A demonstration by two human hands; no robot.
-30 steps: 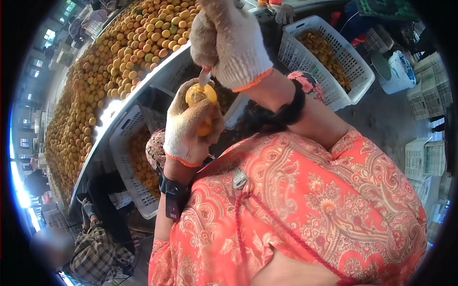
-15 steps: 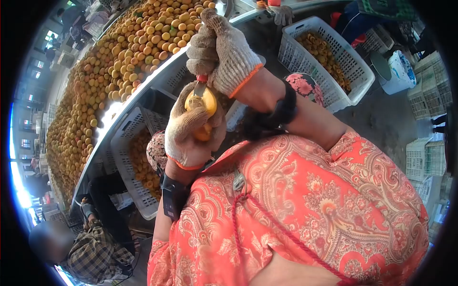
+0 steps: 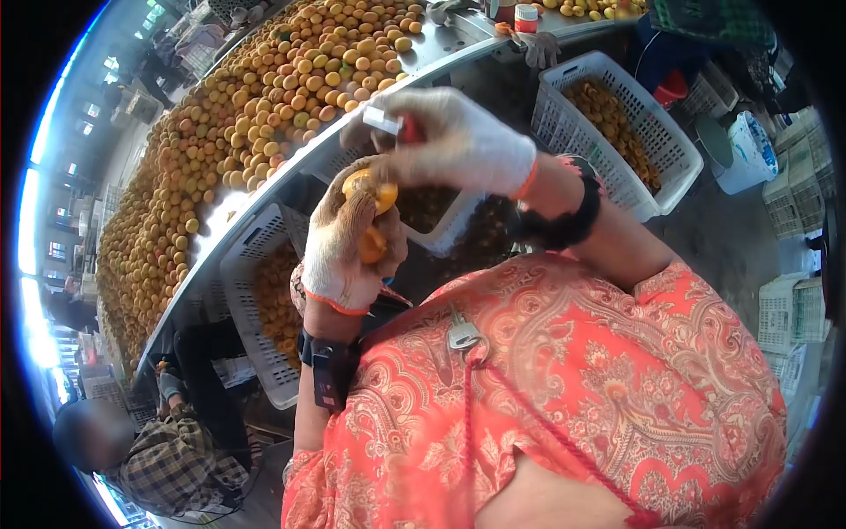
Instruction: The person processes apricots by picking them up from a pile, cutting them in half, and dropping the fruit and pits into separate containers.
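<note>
**Knife Work on Fruit: Position of Hands and Parts**

From my remote station, I read the head view from left to right.

1. Far left: a co-worker in a checked shirt (image 3: 181, 458) occupies the lower corner.
2. Left: a heap of orange fruit (image 3: 256, 132) lies on the metal table (image 3: 436, 53). Below the table's near edge stands a white crate (image 3: 280, 383) with fruit pieces in it.
3. Centre: the gloved left hand (image 3: 344, 242) is closed around a yellow fruit (image 3: 382, 196), located at its fingertips. An orange piece (image 3: 372, 247) sits lower in the same grip. I cannot tell whether the two are joined.
4. Centre, further right: the gloved right hand (image 3: 458, 141) grips a knife (image 3: 381, 120) by its red handle. The blade points left, above the yellow fruit and apart from it. Blur prevents me from telling whether the right fingers touch the fruit.
5. Right: a second crate (image 3: 665, 137) holds more pieces, with a white bucket (image 3: 740, 163) beyond it.

Step in hand: I judge this to be knife work on the held fruit, blade clear.

Next move: in my judgement, it calls for a steady left grip and fingertips outside the blade's path.
</note>
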